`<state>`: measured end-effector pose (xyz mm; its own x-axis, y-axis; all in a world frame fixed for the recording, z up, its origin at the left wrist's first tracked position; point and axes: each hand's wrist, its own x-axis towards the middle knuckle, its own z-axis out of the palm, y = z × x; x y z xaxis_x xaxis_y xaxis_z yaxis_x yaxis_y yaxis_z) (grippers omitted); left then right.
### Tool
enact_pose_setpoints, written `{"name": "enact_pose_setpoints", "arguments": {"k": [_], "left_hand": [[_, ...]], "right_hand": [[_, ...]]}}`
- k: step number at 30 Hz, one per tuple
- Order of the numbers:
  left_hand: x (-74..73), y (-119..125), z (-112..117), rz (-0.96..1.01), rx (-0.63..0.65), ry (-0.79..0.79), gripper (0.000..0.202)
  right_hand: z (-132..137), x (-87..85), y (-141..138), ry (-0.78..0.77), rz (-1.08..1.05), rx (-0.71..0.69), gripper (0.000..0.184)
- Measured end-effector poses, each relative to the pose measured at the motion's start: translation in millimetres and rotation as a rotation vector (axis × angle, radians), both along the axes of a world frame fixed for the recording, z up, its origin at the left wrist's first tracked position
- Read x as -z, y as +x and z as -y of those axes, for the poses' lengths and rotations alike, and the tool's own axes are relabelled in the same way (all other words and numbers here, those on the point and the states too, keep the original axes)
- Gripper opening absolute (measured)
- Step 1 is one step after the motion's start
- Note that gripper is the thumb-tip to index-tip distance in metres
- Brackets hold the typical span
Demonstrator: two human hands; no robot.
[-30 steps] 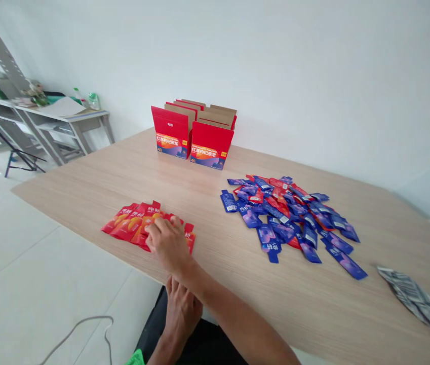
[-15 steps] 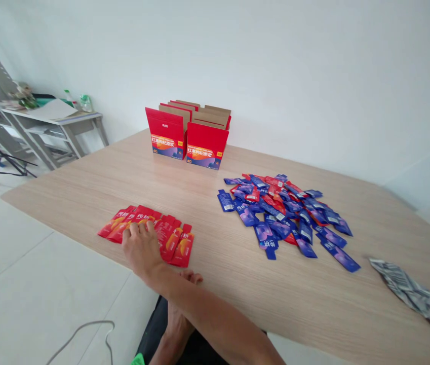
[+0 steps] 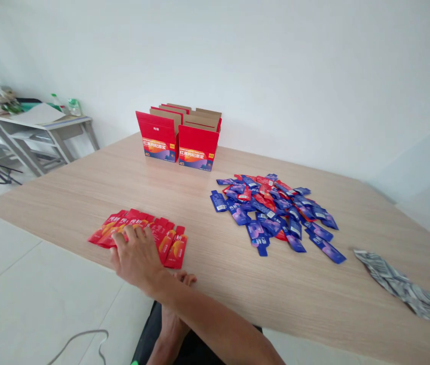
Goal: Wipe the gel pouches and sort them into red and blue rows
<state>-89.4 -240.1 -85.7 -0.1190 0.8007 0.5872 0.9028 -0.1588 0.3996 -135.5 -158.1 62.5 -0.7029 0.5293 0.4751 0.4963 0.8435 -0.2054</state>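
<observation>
A row of overlapping red sachets (image 3: 177, 248) lies flat near the table's front edge, orange fruit printed on them. My right hand (image 3: 139, 256) reaches across from the right and rests over the middle of the row. Its fingers are bent and a little apart, the thumb out to the left, and it covers part of several sachets. Beneath my right forearm, my left hand (image 3: 185, 278) is at the table edge, mostly hidden. Its visible fingers are curled in, with nothing seen in them.
A loose heap of blue and red sachets (image 3: 275, 208) lies right of centre. Open red cartons (image 3: 197, 147) stand at the back by the wall. A crumpled grey striped packet (image 3: 397, 284) is at the right. Behind, at left, stands a desk (image 3: 74, 120) with papers and bottles.
The view has turned slightly to the right, so everything sits further left. My right hand stays over the red row, its thumb now showing out to the side. The sachets look unmoved.
</observation>
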Motion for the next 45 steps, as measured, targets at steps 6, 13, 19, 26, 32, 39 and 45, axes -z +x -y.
{"name": "enact_pose_setpoints", "arguments": {"k": [6, 13, 19, 26, 32, 39, 45], "left_hand": [[-27.4, 8.6, 3.2, 0.024, -0.035, -0.033, 0.022], [-43.1, 11.5, -3.8, 0.037, 0.005, -0.046, 0.023], [-42.6, 12.3, -6.8, 0.032, 0.022, -0.055, 0.023], [-41.1, 12.9, -6.9, 0.022, 0.017, -0.041, 0.024], [-41.9, 12.7, -5.0, 0.019, 0.015, -0.059, 0.025], [-47.1, 11.2, -3.0, 0.082, 0.065, -0.071, 0.026], [-50.1, 19.7, -0.7, 0.425, 0.245, -0.17, 0.024]], "right_hand": [[-88.9, 4.4, 116.9, -0.085, -0.21, 0.332, 0.023], [-227.4, 16.5, 305.6, -0.333, 0.158, 1.093, 0.039], [-255.9, 30.4, 359.4, -0.422, 0.284, 1.107, 0.034], [-270.4, 38.6, 365.9, -0.412, 0.396, 1.037, 0.035], [-269.0, 32.4, 360.4, -0.347, 0.463, 1.042, 0.031], [-244.7, 8.1, 368.4, -0.193, 0.425, 1.064, 0.035], [-203.3, -17.3, 388.6, 0.081, -0.009, 1.01, 0.034]]}}
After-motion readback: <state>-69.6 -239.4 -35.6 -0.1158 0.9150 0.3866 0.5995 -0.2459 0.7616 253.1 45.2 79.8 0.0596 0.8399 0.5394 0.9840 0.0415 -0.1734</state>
